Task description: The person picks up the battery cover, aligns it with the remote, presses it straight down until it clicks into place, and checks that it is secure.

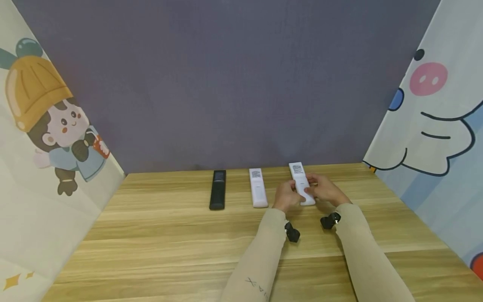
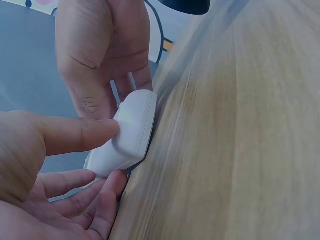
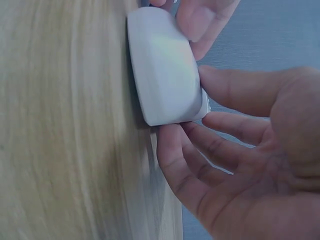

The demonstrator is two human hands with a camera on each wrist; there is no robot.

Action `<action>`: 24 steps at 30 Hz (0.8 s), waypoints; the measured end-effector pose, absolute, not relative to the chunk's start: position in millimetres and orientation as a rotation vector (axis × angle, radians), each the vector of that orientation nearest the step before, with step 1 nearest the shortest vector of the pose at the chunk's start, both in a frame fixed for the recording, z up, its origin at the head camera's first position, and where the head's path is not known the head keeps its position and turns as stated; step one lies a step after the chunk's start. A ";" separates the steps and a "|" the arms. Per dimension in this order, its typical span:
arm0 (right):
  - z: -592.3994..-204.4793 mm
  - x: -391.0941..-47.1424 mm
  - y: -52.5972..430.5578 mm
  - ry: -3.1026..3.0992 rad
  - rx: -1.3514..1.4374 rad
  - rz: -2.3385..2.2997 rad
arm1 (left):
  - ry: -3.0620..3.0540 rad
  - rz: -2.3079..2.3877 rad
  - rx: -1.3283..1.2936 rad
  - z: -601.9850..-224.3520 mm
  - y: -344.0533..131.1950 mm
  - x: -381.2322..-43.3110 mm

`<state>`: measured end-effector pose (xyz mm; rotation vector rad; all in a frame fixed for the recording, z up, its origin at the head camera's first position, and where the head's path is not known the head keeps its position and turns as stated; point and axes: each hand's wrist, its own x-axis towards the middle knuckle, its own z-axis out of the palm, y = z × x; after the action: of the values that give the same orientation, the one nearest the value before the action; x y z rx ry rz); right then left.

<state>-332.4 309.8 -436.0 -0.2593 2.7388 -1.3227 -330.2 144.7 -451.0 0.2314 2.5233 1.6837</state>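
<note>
Both hands hold a white remote control [image 1: 300, 184], the rightmost of three on the table. Its far end carries small dark print, and a smooth face is turned up. On its left side, the left hand [image 1: 286, 196] grips it, thumb over the rounded near end [image 2: 131, 131] and fingertips along the lower edge. From the right, the right hand [image 1: 324, 189] pinches the remote's side between thumb [image 3: 240, 90] and fingers. The near end lies close over the wood. A second white remote [image 1: 258, 188] and a black remote [image 1: 217, 191] lie further left, roughly parallel.
The wood-grain table [image 1: 162, 243] ends at a grey panel [image 1: 234, 84] behind the remotes. Cartoon-printed sheets flank it, a left sheet [image 1: 30, 201] and a right sheet [image 1: 453, 147]. Small black devices sit on both wrists, such as the right wrist's camera [image 1: 329, 221].
</note>
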 end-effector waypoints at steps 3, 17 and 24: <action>-436.2 -332.4 310.2 2.742 -0.265 -1.303 | 2.530 1.671 0.221 -451.4 144.9 -330.0; -441.1 -332.2 311.6 2.747 -0.221 -1.264 | 2.689 1.495 0.299 -455.4 145.5 -331.4; -439.1 -331.5 311.2 2.750 -0.174 -1.243 | 2.668 1.478 0.303 -455.0 144.0 -332.6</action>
<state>-331.5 311.2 -439.1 -0.1737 2.7499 -1.2429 -332.6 144.0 -455.0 0.3028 2.6676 1.4776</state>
